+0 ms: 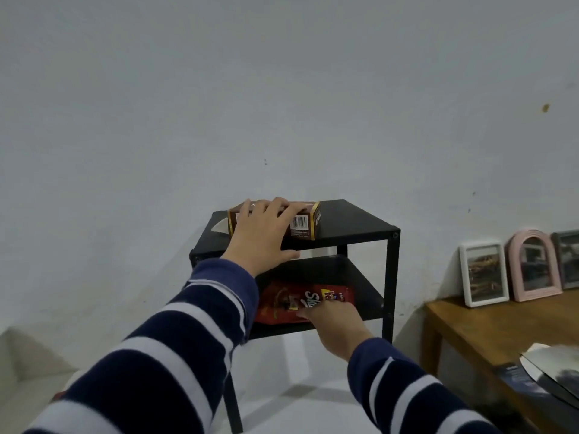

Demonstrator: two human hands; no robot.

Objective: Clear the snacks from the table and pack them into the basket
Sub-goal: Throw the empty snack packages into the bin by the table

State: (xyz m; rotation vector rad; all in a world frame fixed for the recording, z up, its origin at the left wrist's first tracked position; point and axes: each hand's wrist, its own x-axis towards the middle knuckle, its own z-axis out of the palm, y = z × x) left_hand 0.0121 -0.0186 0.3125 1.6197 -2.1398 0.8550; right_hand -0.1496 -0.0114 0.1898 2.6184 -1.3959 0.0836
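head view, and from where i sit i see my left hand (264, 234) laid over the brown snack box (302, 220), fingers curled across its top and thumb low on the near side, so it grips the box; the box stands on the top shelf of the black side table (360, 219), toward the left rear corner, with a pale scrap just beside it on the left. below, on the lower shelf, lies the red snack bag (300, 300), flat and face up. my right hand (333, 321) reaches in under the top shelf and touches the near edge of the bag; its fingertips are hidden behind the hand, so i cannot tell whether it pinches the bag or only rests on it. both sleeves are navy with white stripes. further right stands a wooden table (488, 333) carrying a white photo frame (482, 274), a pink arched frame (534, 266) and some dark papers (551, 371)
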